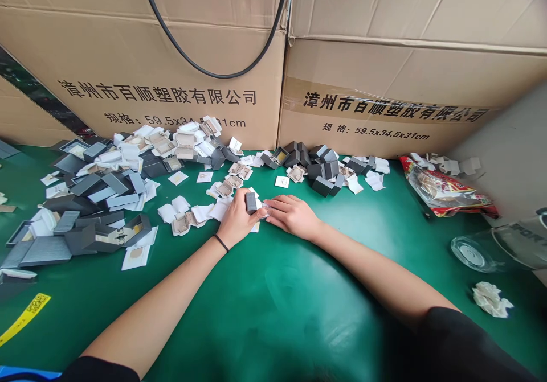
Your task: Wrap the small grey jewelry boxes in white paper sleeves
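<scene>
In the middle of the green table (pixel 273 291), my left hand (pixel 236 221) is closed around a small dark grey box (pixel 250 202), its end facing up. A black band circles that wrist. My right hand (pixel 294 216) lies just to the right, fingers together and reaching toward the box; its fingertips are on a white paper piece (pixel 265 205), mostly hidden. Left of my hands lie unfolded white paper inserts (pixel 182 214), with more inserts (pixel 231 181) behind them. A small white card (pixel 282 181) rests beyond my right hand.
Dark grey boxes (pixel 113 185) and white inserts are heaped at the left, with another box cluster (pixel 322 168) behind. Large cartons (pixel 171 57) wall the back; a black cable (pixel 226 76) hangs there. Right: red snack bag (pixel 444 185), clear cup (pixel 474 254), crumpled tissue (pixel 491 299).
</scene>
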Tool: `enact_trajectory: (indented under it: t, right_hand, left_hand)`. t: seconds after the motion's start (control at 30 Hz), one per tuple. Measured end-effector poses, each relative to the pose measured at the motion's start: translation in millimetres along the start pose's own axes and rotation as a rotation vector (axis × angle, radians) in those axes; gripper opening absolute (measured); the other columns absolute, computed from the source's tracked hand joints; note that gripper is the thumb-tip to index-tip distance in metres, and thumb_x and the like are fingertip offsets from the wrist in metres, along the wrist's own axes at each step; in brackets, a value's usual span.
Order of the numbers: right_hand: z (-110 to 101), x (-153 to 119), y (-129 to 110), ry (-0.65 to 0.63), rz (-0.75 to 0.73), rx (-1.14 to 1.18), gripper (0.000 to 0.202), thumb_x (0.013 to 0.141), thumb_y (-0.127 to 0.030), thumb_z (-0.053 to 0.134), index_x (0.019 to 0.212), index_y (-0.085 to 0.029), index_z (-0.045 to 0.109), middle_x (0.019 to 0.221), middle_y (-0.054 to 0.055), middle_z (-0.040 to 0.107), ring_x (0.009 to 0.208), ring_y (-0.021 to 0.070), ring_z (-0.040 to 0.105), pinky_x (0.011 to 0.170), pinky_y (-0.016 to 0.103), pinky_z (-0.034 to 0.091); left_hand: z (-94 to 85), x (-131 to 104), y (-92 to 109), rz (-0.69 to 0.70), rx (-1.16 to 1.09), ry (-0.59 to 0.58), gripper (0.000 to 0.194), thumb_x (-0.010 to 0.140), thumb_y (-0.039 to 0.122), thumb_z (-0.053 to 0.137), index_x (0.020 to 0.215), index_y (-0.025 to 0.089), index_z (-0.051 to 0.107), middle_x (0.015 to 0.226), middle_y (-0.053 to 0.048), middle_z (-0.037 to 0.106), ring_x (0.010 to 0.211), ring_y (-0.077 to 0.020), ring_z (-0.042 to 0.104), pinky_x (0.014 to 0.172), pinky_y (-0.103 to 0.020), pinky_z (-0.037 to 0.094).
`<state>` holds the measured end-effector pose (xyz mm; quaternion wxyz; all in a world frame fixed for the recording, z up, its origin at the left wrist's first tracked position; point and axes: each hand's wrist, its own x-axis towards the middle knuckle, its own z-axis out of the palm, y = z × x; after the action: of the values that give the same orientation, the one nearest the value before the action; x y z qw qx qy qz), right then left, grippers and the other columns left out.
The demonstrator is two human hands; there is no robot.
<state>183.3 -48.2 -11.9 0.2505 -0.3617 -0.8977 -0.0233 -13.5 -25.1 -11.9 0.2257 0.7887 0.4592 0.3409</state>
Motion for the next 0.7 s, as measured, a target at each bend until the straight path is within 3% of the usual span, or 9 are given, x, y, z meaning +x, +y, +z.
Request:
enact_trajectory:
  t: [0.3,0.53,0.7]
  right_hand:
    - [1.0,-1.3,-3.0,0.035,-0.029,-0.017,0.027,0.092,-0.029,0.042,0.109,-0.021,0.061,0.111,0.008,0.065,0.100,0.0215,0.059,0.079,0.038,0.048]
    - [2.1,1.4,-7.4,0.020,-0.085,-0.136,0.027,0.092,-0.025,0.040,0.095,-0.018,0.065,0.099,0.008,0.068,0.095,0.0221,0.057,0.075,0.038,0.048]
    - [4.6,-0.3,-2.4,0.034,-0.051,-0.063,0.025,0.091,-0.029,0.042,0.092,-0.019,0.064,0.097,0.007,0.066,0.093,0.0211,0.054,0.075,0.036,0.047]
  left_hand:
    - [0.0,2.9,-0.1,-0.020,-0.037,0.050,0.043,0.079,0.056,0.047,0.098,0.019,0.037,0.085,-0.004,0.049,0.074,-0.0183,0.052,0.065,-0.030,0.042]
    - [1.2,1.9,0.3,-0.028,-0.046,0.024,0.047,0.077,0.058,0.049,0.099,0.019,0.036,0.086,-0.003,0.047,0.075,-0.0180,0.051,0.066,-0.030,0.041]
    - [0.2,1.1,0.1,0.004,-0.037,0.013,0.048,0.077,0.059,0.048,0.099,0.018,0.036,0.085,-0.004,0.046,0.075,-0.0185,0.050,0.066,-0.030,0.041]
